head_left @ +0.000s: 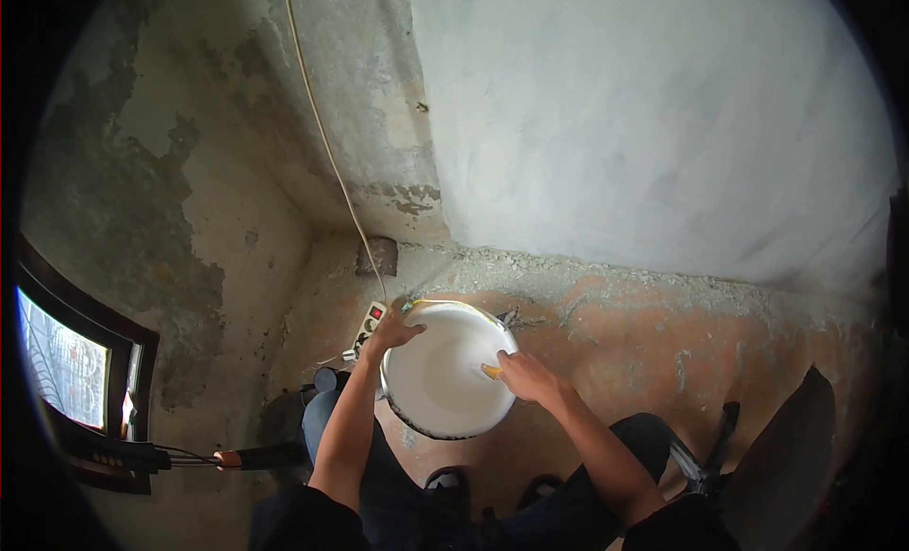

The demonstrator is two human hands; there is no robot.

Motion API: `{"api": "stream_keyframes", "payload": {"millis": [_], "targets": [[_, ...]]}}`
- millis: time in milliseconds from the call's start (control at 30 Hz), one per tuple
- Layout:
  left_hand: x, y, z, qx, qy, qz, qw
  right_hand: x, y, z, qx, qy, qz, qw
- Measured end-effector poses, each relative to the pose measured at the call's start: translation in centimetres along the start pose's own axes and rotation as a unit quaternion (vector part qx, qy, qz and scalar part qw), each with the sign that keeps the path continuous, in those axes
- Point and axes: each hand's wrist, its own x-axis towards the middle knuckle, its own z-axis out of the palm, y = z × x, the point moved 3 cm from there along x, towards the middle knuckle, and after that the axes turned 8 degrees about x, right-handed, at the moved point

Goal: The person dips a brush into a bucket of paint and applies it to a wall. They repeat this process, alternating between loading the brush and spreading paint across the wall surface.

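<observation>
A round white bucket (pixel 388 385) stands on the floor between my legs, with smooth white material (pixel 445 366) inside. My left hand (pixel 393 333) grips its upper left rim, the thumb reaching over the inside and the other fingers mostly hidden. At the right side of the bucket, my right hand (pixel 530 376) is closed around a tool with a yellow handle (pixel 491 372). The tool's far end points into the bucket; whether it is a brush or a scraper cannot be made out.
Left of the bucket lies a power strip (pixel 369 326) with a red switch; its cable (pixel 322 134) runs up the wall. A window (pixel 71 366) is at the left. Behind, a whitened wall (pixel 663 125) meets peeling plaster. A dark chair-like object (pixel 786 447) stands right, and debris (pixel 578 310) litters the floor.
</observation>
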Motion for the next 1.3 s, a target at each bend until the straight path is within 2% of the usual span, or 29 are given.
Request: {"api": "stream_keyframes", "payload": {"millis": [67,100,200,267,367,400,600,700,800,867,933,1033,1100,1233,1300], "targets": [[1.7,-0.2,0.6,-0.032,-0.016,-0.08,0.996,0.3,-0.3,-1.0,-0.013,0.018,0.009,1.0],[1.9,0.4,0.7,-0.033,0.03,-0.079,0.996,0.2,-0.1,-1.3,-0.008,0.016,0.015,1.0],[2.6,2.4,0.3,-0.05,0.016,-0.028,0.998,-0.3,0.1,-1.7,0.028,0.05,0.031,0.998],[5.0,2.9,0.7,-0.034,-0.055,0.0,0.998,-0.7,0.1,-1.8,0.053,0.049,0.046,0.996],[6.6,4.9,0.8,-0.041,-0.084,0.06,0.994,-0.9,0.6,-1.2,0.033,0.045,0.053,0.997],[6.7,5.3,1.2,-0.027,-0.045,0.072,0.996,-0.9,0.7,-0.9,0.014,0.051,0.042,0.998],[6.0,6.7,-0.4,-0.004,-0.038,0.089,0.995,0.8,0.3,2.0,0.001,0.03,0.071,0.997],[6.4,6.3,-1.0,-0.034,-0.089,0.09,0.991,2.8,0.1,3.6,0.0,0.02,0.083,0.996],[5.9,5.8,-0.2,0.009,-0.06,0.076,0.995,4.4,-0.5,5.6,-0.02,0.018,0.086,0.996],[5.5,5.4,0.0,0.082,-0.092,0.028,0.992,5.8,-0.8,6.6,-0.024,0.026,0.097,0.995],[5.5,4.7,0.3,0.054,-0.151,0.026,0.987,6.4,-1.1,7.1,-0.026,0.025,0.109,0.993],[5.8,4.5,-0.2,0.083,-0.149,0.026,0.985,6.0,-3.1,3.8,-0.017,0.031,0.105,0.994],[6.0,4.9,-0.1,0.085,-0.206,0.061,0.973,5.1,-4.5,0.2,-0.024,0.05,0.113,0.992],[7.4,7.8,-0.5,0.085,-0.2,0.063,0.974,2.5,-5.5,-5.8,-0.029,0.062,0.14,0.988],[7.0,9.4,-1.0,0.121,-0.205,0.075,0.968,0.8,-4.9,-7.2,0.006,0.132,0.126,0.983]]}}
